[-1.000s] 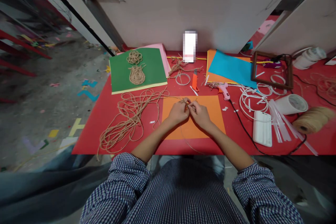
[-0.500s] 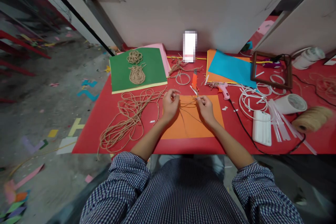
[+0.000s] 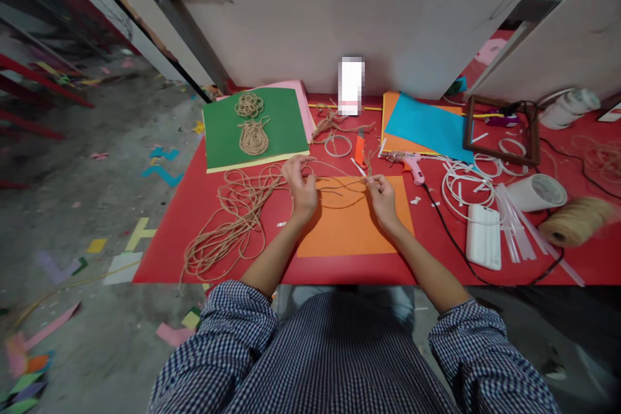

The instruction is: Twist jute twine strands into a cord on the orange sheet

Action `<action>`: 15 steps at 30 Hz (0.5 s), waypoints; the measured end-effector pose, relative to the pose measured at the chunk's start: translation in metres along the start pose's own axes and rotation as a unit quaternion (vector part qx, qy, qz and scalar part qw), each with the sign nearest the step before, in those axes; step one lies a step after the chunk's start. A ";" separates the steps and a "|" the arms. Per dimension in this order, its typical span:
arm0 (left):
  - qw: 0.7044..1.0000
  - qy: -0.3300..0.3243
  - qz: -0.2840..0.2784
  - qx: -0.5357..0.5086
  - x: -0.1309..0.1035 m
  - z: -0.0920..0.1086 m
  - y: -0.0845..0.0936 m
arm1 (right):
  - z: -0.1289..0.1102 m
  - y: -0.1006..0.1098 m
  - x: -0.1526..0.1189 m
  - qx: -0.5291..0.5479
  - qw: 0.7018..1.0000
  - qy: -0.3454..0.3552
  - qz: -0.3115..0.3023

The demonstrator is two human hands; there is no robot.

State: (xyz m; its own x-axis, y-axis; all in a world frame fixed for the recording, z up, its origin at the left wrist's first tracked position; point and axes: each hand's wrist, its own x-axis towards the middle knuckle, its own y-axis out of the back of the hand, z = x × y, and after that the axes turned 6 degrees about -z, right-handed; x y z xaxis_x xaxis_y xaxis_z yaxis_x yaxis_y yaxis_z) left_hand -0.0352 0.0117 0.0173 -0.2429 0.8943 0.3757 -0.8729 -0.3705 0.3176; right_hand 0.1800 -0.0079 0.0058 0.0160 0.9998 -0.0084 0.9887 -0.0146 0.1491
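My right hand (image 3: 381, 199) pinches several strands of brown jute twine (image 3: 345, 206) between thumb and fingertips, with short ends poking up above the grip. To the left, my left hand (image 3: 301, 189) has its fingers curled round the same strands, which stretch between both hands. The strands hang over an orange sheet (image 3: 354, 233) on the red table. A loose heap of jute twine (image 3: 237, 220) lies to the left of my left hand. An orange cutter (image 3: 359, 150) and a white ring (image 3: 337, 146) lie just beyond the hands.
A pink glue gun (image 3: 413, 167) lies right of my right hand, its black cord running to the table edge. Two twine coils (image 3: 253, 138) rest on green paper (image 3: 286, 123). At right are glue sticks (image 3: 517, 226), a twine spool (image 3: 575, 218) and a wooden frame (image 3: 539, 136).
My left hand has moved left and slightly away from me, widening the gap between the hands and drawing the twine strands out. My right hand has stayed almost in place, still pinching.
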 end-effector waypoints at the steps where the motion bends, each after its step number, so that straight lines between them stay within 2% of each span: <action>1: 0.999 -0.027 -0.016 0.031 -0.003 0.006 0.000 | -0.001 -0.001 -0.002 -0.007 1.000 0.004 -0.017; 4: 0.987 -0.074 -0.116 0.077 -0.011 0.020 -0.003 | -0.004 -0.005 -0.008 -0.039 0.997 0.027 -0.058; 9: 0.956 -0.099 -0.274 0.041 -0.025 0.026 -0.018 | -0.007 -0.006 -0.013 -0.153 0.982 0.061 -0.087; 11: 0.948 -0.095 -0.300 0.046 -0.029 0.023 -0.022 | -0.009 -0.005 -0.014 -0.197 0.973 0.074 -0.099; 15: 0.943 -0.052 -0.314 0.098 -0.033 0.017 -0.024 | -0.010 -0.006 -0.016 -0.271 0.951 0.096 -0.115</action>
State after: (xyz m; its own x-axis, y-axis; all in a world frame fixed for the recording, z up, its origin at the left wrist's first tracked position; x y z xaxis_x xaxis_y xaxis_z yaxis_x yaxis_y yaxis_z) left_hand 0.0005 -0.0130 0.0127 0.3486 0.9267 0.1402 -0.7333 0.1765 0.6566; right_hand 0.1726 -0.0239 0.0153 -0.2700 0.9602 0.0713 0.7406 0.1597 0.6527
